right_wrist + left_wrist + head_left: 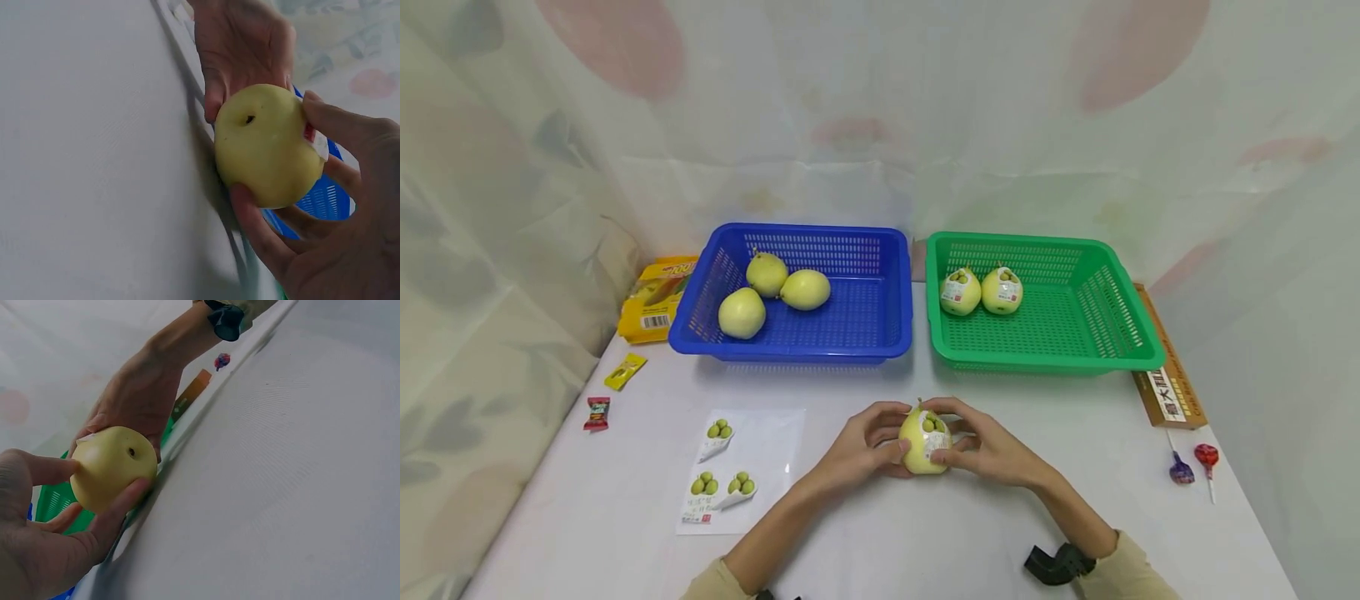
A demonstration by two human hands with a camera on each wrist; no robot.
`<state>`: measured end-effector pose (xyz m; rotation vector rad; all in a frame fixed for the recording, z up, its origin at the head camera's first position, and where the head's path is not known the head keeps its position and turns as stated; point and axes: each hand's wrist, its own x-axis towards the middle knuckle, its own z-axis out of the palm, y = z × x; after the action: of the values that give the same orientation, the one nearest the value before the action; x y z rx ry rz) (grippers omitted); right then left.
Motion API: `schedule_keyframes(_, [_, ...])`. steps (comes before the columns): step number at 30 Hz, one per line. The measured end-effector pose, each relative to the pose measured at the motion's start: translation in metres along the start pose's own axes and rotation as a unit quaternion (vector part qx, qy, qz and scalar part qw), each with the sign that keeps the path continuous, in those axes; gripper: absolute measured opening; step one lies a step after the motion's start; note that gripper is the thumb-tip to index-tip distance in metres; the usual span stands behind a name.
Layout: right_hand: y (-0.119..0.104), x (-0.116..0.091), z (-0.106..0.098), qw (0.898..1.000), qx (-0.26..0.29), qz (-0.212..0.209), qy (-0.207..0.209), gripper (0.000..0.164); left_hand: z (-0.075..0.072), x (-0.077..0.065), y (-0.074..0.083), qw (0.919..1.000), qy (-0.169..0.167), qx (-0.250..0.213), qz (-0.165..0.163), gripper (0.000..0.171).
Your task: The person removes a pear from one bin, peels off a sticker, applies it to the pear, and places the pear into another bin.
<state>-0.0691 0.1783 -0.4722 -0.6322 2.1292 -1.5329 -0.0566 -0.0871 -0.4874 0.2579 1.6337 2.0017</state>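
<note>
In the head view, a pale yellow pear (913,431) stands stem up between both hands over the front middle of the table. The left hand (859,448) grips its left side with curled fingers and thumb. From the other side the right hand (992,450) holds it, thumb on the lower part of a sticker (935,427) that pictures green pears. In the left wrist view, the base of the pear (115,465) faces the camera. The right wrist view shows a red and white part of the sticker (315,139) near the right thumb.
A blue basket (790,348) holds three plain pears; a green basket (1045,363) holds two stickered pears. Left of the hands lies a sticker sheet (778,442). Yellow bag (643,321) and small candies are at left; a brown box (1172,392) and two lollipops (1206,455) at right.
</note>
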Motion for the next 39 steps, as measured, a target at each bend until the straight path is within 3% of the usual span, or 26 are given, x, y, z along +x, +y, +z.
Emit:
schedule_keyframes(6, [-0.003, -0.004, -0.004, 0.998, 0.051, -0.028, -0.001, 0.063, 0.004, 0.004, 0.005, 0.9997, 0.006, -0.016, 0.019, 0.058])
schedule_keyframes(11, [-0.02, -0.016, -0.022, 0.998, 0.044, -0.045, 0.01, 0.061, 0.01, 0.015, 0.016, 0.9976, 0.013, 0.035, 0.059, 0.054])
schedule_keyframes(15, [-0.048, -0.026, -0.063, 0.995, -0.015, -0.094, 0.019, 0.062, 0.017, 0.031, 0.027, 0.9899, 0.017, 0.103, 0.096, 0.053])
schedule_keyframes(19, [-0.071, -0.025, -0.124, 0.985, -0.086, -0.125, 0.084, 0.062, 0.022, 0.043, 0.032, 0.9835, 0.022, 0.141, 0.111, 0.061])
schedule_keyframes(21, [-0.077, -0.019, -0.157, 0.981, -0.112, -0.1, 0.119, 0.06, 0.023, 0.047, 0.033, 0.9824, 0.023, 0.143, 0.117, 0.066])
schedule_keyframes(23, [-0.078, -0.01, -0.189, 0.981, -0.127, -0.046, 0.141, 0.058, 0.024, 0.05, 0.033, 0.9822, 0.024, 0.141, 0.121, 0.069])
schedule_keyframes(28, [-0.064, 0.017, -0.249, 0.98, -0.114, 0.103, 0.123, 0.062, 0.025, 0.053, 0.033, 0.9808, 0.023, 0.143, 0.131, 0.07])
schedule_keyframes(33, [-0.041, 0.041, -0.277, 0.973, -0.094, 0.189, 0.089, 0.073, 0.027, 0.052, 0.032, 0.9791, 0.015, 0.157, 0.129, 0.068])
schedule_keyframes(39, [-0.019, 0.059, -0.285, 0.966, -0.077, 0.239, 0.063, 0.076, 0.028, 0.053, 0.031, 0.9776, 0.014, 0.166, 0.129, 0.067])
